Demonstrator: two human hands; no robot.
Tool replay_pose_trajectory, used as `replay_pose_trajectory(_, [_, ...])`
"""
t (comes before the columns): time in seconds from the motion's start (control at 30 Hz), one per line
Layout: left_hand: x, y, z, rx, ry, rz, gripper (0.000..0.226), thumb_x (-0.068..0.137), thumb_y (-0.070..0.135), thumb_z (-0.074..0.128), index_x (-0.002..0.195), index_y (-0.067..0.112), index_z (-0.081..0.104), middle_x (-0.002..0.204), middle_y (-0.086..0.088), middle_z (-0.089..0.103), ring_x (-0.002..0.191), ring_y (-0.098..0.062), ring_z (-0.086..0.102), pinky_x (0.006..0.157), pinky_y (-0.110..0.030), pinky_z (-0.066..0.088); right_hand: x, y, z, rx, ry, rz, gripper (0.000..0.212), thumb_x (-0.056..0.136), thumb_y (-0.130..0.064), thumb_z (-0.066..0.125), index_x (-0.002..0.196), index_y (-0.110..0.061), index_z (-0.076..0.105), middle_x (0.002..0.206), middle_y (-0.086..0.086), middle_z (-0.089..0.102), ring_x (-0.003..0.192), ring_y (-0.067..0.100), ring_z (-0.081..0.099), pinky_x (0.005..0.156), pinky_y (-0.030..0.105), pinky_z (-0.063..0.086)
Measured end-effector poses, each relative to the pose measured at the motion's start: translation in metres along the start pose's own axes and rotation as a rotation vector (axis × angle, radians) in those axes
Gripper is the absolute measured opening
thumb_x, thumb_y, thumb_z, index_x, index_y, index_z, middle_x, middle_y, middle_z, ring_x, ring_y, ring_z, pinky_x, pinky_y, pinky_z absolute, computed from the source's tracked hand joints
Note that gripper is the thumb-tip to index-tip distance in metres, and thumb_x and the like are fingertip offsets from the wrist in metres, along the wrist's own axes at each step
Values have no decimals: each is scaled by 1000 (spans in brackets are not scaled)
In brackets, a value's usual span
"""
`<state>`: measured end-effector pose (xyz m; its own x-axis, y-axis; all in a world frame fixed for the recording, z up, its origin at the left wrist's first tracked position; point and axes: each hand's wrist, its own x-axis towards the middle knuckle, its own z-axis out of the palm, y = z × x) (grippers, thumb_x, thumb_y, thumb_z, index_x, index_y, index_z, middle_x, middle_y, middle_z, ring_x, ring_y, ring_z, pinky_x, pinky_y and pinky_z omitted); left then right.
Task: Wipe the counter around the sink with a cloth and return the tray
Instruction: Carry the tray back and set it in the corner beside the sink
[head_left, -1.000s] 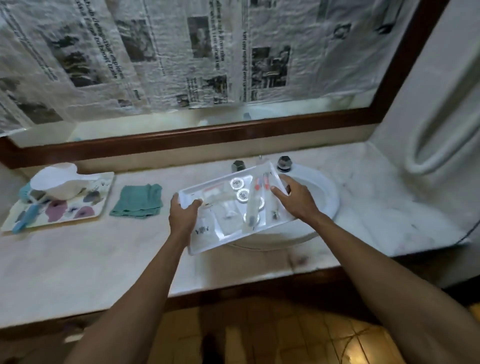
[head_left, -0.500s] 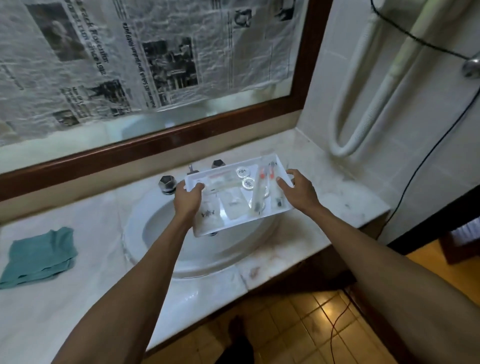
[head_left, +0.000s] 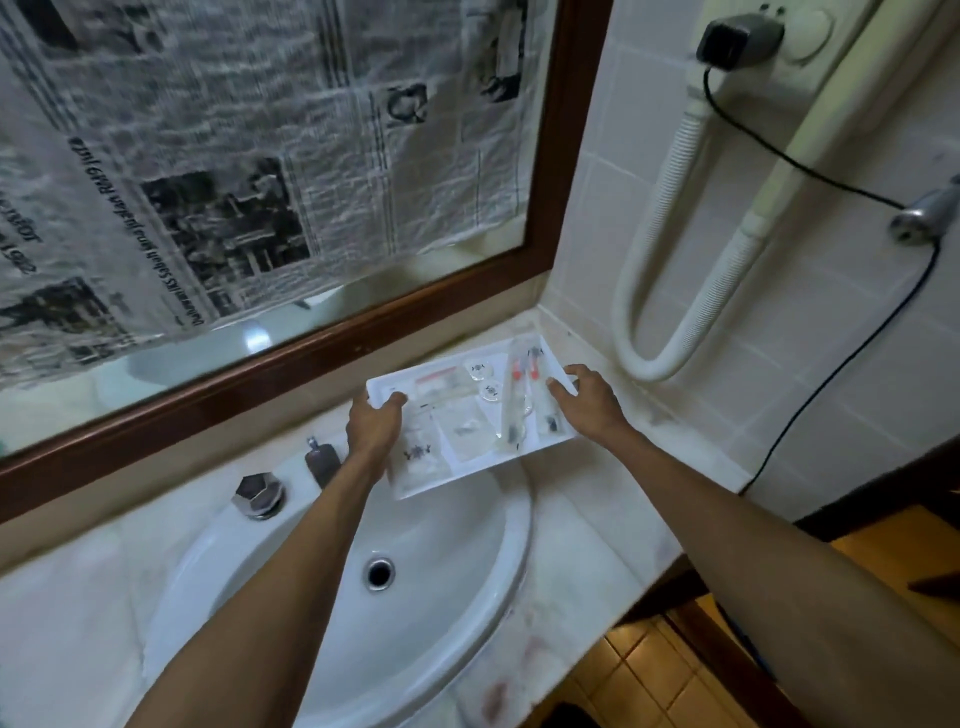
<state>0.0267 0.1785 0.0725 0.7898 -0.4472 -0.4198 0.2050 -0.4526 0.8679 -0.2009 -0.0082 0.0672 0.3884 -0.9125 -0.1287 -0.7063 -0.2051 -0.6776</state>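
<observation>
A white rectangular tray (head_left: 434, 475) holding small clear packets, tubes and round caps is over the marble counter (head_left: 587, 525) at the far right corner, its near-left corner overhanging the white sink (head_left: 457, 587). My left hand (head_left: 373, 427) grips the tray's left edge, thumb on top. My right hand (head_left: 589, 402) holds the right edge with fingers curled over the rim. Whether the tray rests on the counter or hovers just above it is unclear. The cloth is out of view.
A faucet spout (head_left: 322, 462) and a chrome tap handle (head_left: 258, 496) stand behind the sink. A wood-framed mirror (head_left: 332, 332) covered with newspaper backs the counter. A white corrugated hose (head_left: 670, 291) and a black cable (head_left: 831, 364) hang on the tiled right wall.
Both hands carried the tray from over the sink rightward and back to the counter's far right corner. My view swung right, so the green cloth and the left tray dropped out of sight.
</observation>
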Motion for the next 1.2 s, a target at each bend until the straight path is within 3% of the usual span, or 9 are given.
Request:
replay_pose_trajectory(0.17, [38, 13, 36, 7, -39, -51, 58, 78, 49, 66, 128, 20, 62, 121, -6, 69, 103, -32, 67, 96, -50, 55, 44, 21, -4, -31, -43, 68, 59, 94, -49, 54, 142, -15, 45, 138, 12, 52, 123, 29, 55, 102, 39, 44])
replay_pose_trajectory(0.27, [65, 13, 59, 39, -47, -79, 72, 65, 57, 64, 129, 23, 61, 124, -4, 68, 107, -31, 66, 98, -50, 54, 77, 34, -2, -35, -68, 90, 58, 95, -47, 54, 142, -15, 45, 140, 12, 51, 125, 29, 54, 104, 38, 43])
replay_pose_trajectory(0.47, [96, 20, 108, 32, -13, -167, 70, 78, 51, 67, 138, 17, 55, 134, -6, 62, 116, -32, 61, 101, -46, 51, 150, 57, 6, -61, -170, 119, 63, 93, -49, 55, 145, -14, 43, 143, 14, 49, 128, 30, 51, 105, 38, 42])
replay_pose_trajectory(0.7, [157, 5, 163, -49, -7, -268, 93, 53, 61, 67, 137, 22, 56, 136, -8, 62, 120, -32, 61, 103, -49, 51, 217, 72, 2, -104, -258, 109, 72, 90, -49, 62, 148, -14, 38, 149, 14, 44, 135, 31, 44, 110, 37, 35])
replay_pose_trajectory(0.83, [153, 20, 180, -40, 29, -257, 75, 67, 50, 68, 135, 20, 57, 130, -8, 65, 114, -32, 62, 98, -46, 51, 235, 80, 6, -58, -325, 116, 94, 78, -57, 73, 151, -16, 31, 151, 12, 42, 136, 30, 44, 111, 41, 37])
replay_pose_trajectory(1.0, [161, 19, 191, -39, 72, -250, 54, 82, 40, 69, 128, 14, 60, 123, -11, 65, 109, -35, 63, 94, -47, 52, 241, 84, 12, -55, -359, 108, 136, 43, -76, 79, 153, -21, 22, 153, 10, 39, 139, 28, 40, 112, 46, 36])
replay_pose_trajectory(1.1, [157, 8, 190, -7, 48, -213, 53, 80, 36, 74, 127, 14, 61, 121, -9, 67, 104, -30, 63, 88, -41, 52, 236, 86, 12, -131, -401, 25, 147, 41, -68, 88, 156, -19, 12, 159, 11, 27, 145, 29, 30, 116, 44, 30])
replay_pose_trajectory(1.2, [150, 0, 183, 137, -2, -154, 60, 75, 37, 80, 128, 12, 62, 124, -11, 69, 106, -31, 66, 93, -44, 55, 233, 92, 13, -217, -481, -36, 163, 30, -69, 89, 156, -24, -3, 164, 8, 9, 151, 28, 15, 119, 46, 25])
